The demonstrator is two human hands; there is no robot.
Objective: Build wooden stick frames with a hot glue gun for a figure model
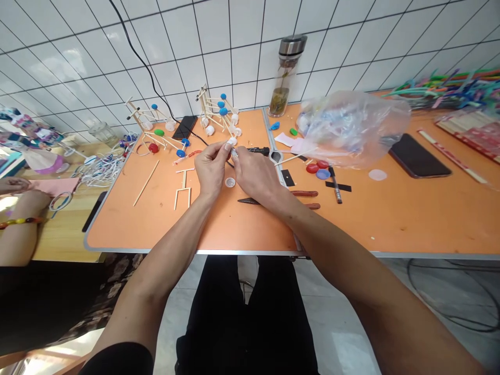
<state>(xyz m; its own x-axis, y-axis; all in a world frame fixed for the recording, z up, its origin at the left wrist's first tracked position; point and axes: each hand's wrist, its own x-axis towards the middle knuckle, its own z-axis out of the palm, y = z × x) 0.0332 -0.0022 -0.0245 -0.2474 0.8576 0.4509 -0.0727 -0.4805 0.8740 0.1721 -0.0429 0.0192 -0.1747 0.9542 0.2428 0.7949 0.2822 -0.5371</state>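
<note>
My left hand (211, 167) and my right hand (255, 172) meet over the orange table, their fingers closed together on a small white round piece (232, 141). Only its top shows between the fingertips, so its exact kind is hidden. Just below them a clear round disc (230, 182) lies flat. Left of my left hand rests a small frame of wooden sticks (183, 190). Pliers (250, 201) with reddish handles lie partly under my right wrist. Behind my hands stand two stick models, one with blue caps (223, 111), the other with a red ball (152, 148).
A glass tea bottle (280, 88) stands by the tiled wall. To the right are a clear plastic bag (351, 127), red caps (312, 168), a marker (336, 185) and a phone (420, 155). At far left, another person's forearm (23, 224) rests on a wooden table. A black cable (142, 62) crosses behind.
</note>
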